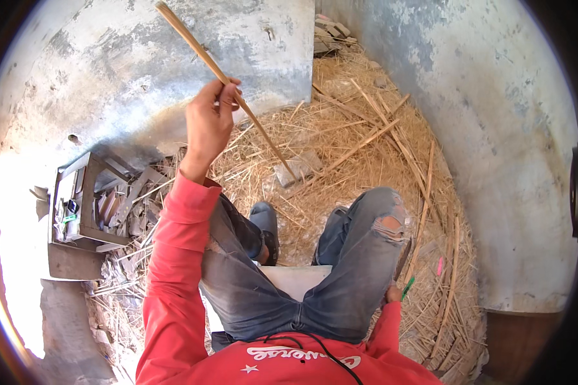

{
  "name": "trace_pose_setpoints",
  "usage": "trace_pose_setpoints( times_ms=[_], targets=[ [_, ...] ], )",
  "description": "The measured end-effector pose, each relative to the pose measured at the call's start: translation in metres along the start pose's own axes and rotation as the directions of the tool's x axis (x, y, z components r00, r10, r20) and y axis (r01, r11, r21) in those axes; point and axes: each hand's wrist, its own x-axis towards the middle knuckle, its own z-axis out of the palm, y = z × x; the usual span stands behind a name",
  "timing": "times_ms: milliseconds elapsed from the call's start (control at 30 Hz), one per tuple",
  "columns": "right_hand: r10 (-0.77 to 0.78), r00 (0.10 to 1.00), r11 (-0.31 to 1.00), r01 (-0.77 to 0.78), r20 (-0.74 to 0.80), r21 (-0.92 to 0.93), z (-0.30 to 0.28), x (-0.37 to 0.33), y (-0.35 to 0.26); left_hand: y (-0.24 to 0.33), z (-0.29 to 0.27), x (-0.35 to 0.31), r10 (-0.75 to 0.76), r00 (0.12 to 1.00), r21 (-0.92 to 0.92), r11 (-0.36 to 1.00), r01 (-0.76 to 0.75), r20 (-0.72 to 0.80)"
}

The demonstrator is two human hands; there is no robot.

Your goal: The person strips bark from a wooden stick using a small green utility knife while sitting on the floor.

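Raised in front of me, my left hand (216,119) pinches a long, slim bamboo stick (192,42) between thumb and fingers. It slants from the upper left down to the right, its lower end near or on a pale stone block (298,169) on the ground. Contact there is hard to judge. My right hand (394,294) is low beside my right thigh, its fingers curled and partly hidden. A dark, blade-like tool (403,260) rises from it along the knee. Close to that hand is a small green piece (408,287); whether it is part of the tool, I cannot tell.
Straw and split strips (385,147) cover the ground around my feet. A weathered wall (237,38) stands ahead, another (494,128) to the right. On the left, a wooden frame (87,199) sits by scrap wood. A pink piece (440,266) lies at right. I sit on a pale seat (295,280).
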Motion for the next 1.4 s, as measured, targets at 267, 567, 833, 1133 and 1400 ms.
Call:
trace_pose_setpoints(
  times_ms=[267,567,833,1133,1400],
  targets=[
    [-0.171,0.971,0.856,0.231,-0.169,0.462,-0.171,-0.154,-0.191,0.050,-0.013,0.037,0.081,0.997,0.022,0.996,-0.081,0.000],
    [-0.713,0.619,0.180,0.615,-0.329,0.767,-0.185,-0.324,-0.397,0.029,0.009,0.027,0.153,0.988,0.155,0.977,-0.149,-0.014],
    [-0.896,0.425,0.328,0.442,0.127,0.835,-0.104,-0.379,-0.446,0.011,0.025,0.028,0.259,0.966,0.162,0.952,-0.258,0.015],
    [-0.910,0.387,0.326,0.436,0.152,0.839,-0.032,-0.395,-0.452,0.001,0.026,0.034,0.236,0.971,0.131,0.964,-0.230,-0.035],
    [-0.713,0.533,0.697,0.469,0.455,0.543,0.110,-0.276,-0.390,-0.003,0.016,0.035,0.138,0.990,0.044,0.989,-0.140,0.039]
  ],
)
